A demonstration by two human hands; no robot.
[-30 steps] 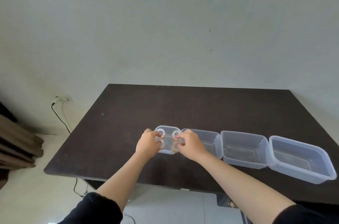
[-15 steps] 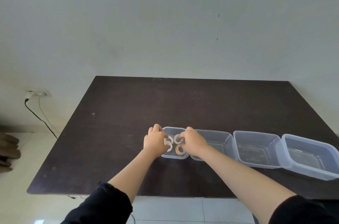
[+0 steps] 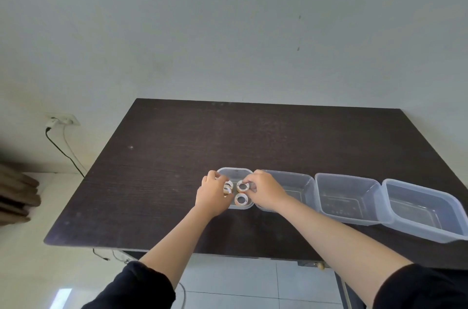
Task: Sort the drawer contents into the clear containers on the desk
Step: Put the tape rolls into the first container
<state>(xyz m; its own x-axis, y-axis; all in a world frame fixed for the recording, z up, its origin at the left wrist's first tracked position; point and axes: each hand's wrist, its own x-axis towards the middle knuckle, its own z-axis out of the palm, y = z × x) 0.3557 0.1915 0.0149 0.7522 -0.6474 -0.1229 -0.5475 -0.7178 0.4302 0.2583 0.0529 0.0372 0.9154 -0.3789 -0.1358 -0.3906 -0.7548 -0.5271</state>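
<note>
clear plastic small container (image 3: 235,171) sits at centre frame on the dark desk (image 3: 177,146), leftmost of a row of four. tape rolls inside it lie mostly flat, holes facing up: near roll (image 3: 241,199) flat at the container's lower edge, far roll (image 3: 243,186) above it, tilted a bit toward the camera. left roll (image 3: 228,187) stands more on edge, hole facing right, half hidden by the left hand (image 3: 212,197). left hand fingers curl round the left roll, gripping it. right hand (image 3: 266,192) pinches the far roll's right rim with its fingertips (image 3: 249,186); near roll is just below those fingers, untouched. second container (image 3: 301,182) is partly blocked by the right hand and wrist. third container (image 3: 347,197) and fourth container (image 3: 425,212) run on toward right of frame, long axes angled to lower right. wall socket (image 3: 62,120) with cable at left of frame, black sleeves along the bottom.
</note>
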